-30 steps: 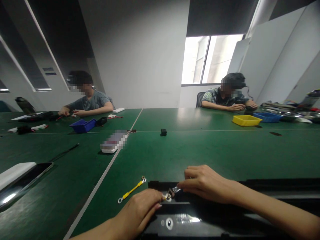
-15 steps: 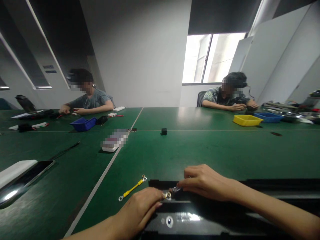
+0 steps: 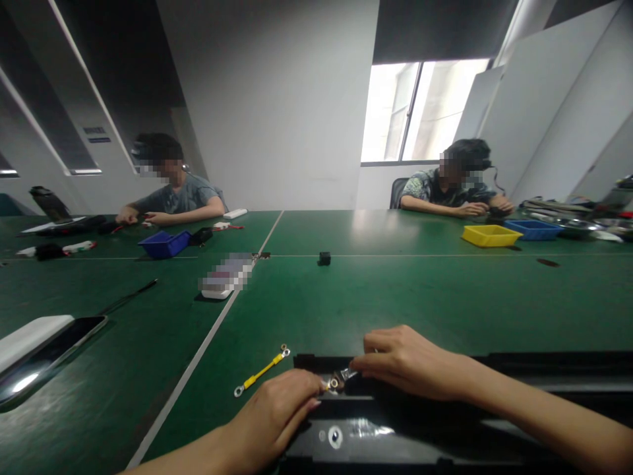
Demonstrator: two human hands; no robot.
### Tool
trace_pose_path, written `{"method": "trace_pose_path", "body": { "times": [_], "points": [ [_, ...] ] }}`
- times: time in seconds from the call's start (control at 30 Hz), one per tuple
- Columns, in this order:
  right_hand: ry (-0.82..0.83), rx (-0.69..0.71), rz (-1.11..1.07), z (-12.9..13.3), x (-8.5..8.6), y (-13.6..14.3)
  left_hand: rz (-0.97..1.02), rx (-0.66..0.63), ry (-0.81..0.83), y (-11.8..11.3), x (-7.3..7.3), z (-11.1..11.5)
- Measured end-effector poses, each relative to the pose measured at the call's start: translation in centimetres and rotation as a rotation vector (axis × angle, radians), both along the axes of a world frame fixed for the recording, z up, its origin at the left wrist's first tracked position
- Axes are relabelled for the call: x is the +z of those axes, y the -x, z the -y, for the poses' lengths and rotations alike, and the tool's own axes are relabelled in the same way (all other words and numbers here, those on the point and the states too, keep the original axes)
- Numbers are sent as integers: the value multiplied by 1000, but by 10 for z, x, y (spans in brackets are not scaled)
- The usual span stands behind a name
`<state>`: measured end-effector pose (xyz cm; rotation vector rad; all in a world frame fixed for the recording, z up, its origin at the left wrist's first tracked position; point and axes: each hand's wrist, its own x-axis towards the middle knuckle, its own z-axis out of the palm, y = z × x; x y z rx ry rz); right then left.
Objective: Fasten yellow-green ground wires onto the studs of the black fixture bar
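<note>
pinching a shiny metal piece [image 3: 348,374], my right hand [image 3: 405,366] leans over the far left end of a long black case [image 3: 420,455]. the tips of its fingers [image 3: 363,365] are closed on one end of the piece, and the other end is right by a small gold ring [image 3: 335,383] on the case. my left hand [image 3: 281,406] is on the other side of that ring, bent, with its fingertips close together beside it. from way over here i cannot tell if they hold something or just press down.

on the green table [image 3: 420,290], just left of the case, i see a yellow wire [image 3: 263,372] with a silver loop [image 3: 239,391] at each end. a little gold nut [image 3: 283,347] lies right by its far loop. farther off is a small black cube [image 3: 324,258]. to the left is a dark phone [image 3: 59,356] next to a white block [image 3: 32,338]. across the table, one person [image 3: 188,196] sits near a dark blue tray [image 3: 165,245] and another person [image 3: 425,191] near a yellow tray [image 3: 490,236].
</note>
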<state>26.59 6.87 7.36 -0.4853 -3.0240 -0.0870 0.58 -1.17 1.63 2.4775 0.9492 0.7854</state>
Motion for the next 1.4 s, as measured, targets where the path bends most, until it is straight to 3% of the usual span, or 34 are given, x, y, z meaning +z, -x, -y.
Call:
{"method": "trace_pose_path", "body": {
  "times": [1.4],
  "points": [
    [-44, 6, -1, 9, -6, 2, 2, 0, -24, 0, 0, 0]
  ]
}}
